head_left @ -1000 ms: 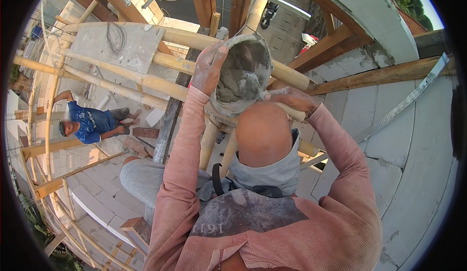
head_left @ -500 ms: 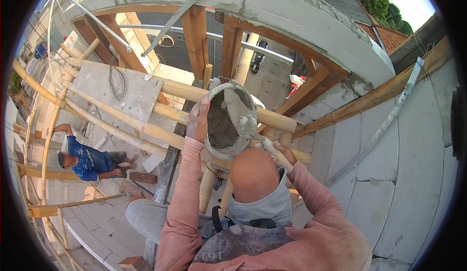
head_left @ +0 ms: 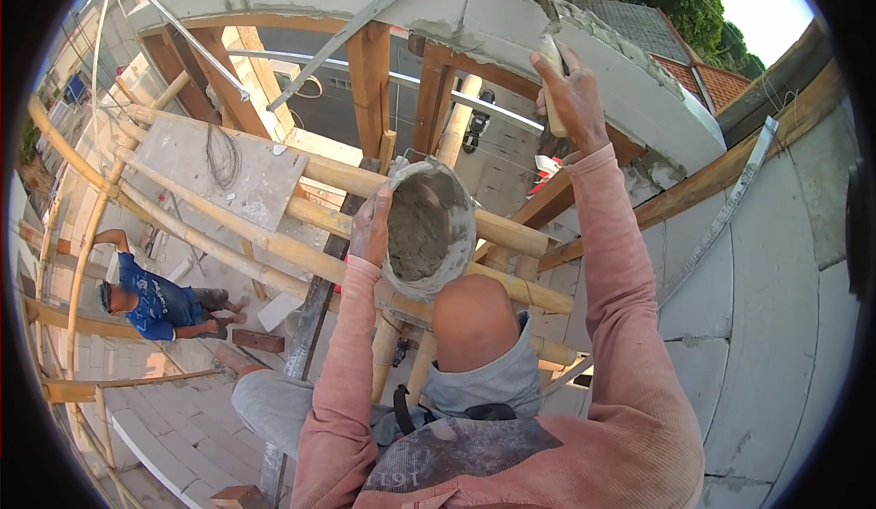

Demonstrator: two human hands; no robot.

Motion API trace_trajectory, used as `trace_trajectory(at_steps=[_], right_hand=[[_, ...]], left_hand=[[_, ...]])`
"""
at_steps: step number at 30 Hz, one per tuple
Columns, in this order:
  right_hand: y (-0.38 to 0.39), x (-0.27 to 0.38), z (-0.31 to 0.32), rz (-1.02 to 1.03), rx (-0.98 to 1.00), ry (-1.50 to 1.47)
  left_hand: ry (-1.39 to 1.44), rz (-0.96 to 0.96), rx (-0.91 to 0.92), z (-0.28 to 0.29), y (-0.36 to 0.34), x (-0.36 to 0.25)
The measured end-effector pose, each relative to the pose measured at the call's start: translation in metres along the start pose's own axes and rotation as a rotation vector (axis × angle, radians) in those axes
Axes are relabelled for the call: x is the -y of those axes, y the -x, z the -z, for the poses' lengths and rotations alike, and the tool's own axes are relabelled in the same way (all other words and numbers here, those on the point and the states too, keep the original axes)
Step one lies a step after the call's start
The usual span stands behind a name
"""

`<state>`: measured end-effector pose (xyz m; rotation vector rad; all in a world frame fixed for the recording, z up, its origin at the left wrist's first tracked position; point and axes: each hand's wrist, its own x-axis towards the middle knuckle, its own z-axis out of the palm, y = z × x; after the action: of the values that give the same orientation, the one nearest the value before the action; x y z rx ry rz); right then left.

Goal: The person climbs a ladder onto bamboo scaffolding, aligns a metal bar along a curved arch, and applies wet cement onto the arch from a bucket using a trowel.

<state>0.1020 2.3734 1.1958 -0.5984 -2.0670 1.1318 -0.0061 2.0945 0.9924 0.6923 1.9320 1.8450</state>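
Note:
My left hand [head_left: 371,228] grips the left rim of a bucket [head_left: 467,226] of wet grey mortar [head_left: 422,226], with the thumb over the edge. The bucket rests on bamboo poles, tilted so its mouth faces me. Up at the far right, my right hand [head_left: 575,98] is closed round the pale wooden handle of a trowel [head_left: 551,52]. Its mortar-smeared blade points away, over the top of a curved wall of light blocks [head_left: 511,16]. Fresh mortar lies along that wall's top edge. How firmly the blade touches it I cannot tell.
Bamboo scaffold poles [head_left: 274,240] carry a grey board [head_left: 228,167] with a wire coil [head_left: 222,155]. A slanting metal bar [head_left: 365,25] crosses before timber posts [head_left: 369,75]. Block walling [head_left: 698,281] rises at right. Below left, a person in a blue shirt [head_left: 164,304] stands.
My right hand has lifted the trowel from the bucket and swung it up and away to the wall top. My left hand stays on the bucket rim.

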Motion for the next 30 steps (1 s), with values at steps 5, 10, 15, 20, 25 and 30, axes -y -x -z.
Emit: trace_trajectory(at_steps=[5,10,15,20,25,30], right_hand=[[-0.048,-0.036,-0.036,0.259,-0.115,0.542],[-0.053,-0.038,-0.062,0.395,-0.099,0.885],[-0.031,-0.041,-0.061,0.392,-0.071,0.979],[0.019,-0.038,-0.040,0.374,-0.020,0.962],[0.107,-0.056,-0.004,0.440,0.076,0.640],[0.152,-0.029,0.032,-0.413,0.731,0.211]], left_hand=[[-0.017,0.009,0.010,-0.002,0.000,0.004],[-0.026,0.025,-0.031,0.003,-0.003,0.008],[-0.058,0.008,-0.010,0.004,-0.002,0.002],[-0.008,0.022,-0.027,0.002,0.001,0.005],[0.017,0.019,-0.065,0.005,0.003,0.003],[-0.003,0.030,-0.118,0.010,-0.002,0.014]])
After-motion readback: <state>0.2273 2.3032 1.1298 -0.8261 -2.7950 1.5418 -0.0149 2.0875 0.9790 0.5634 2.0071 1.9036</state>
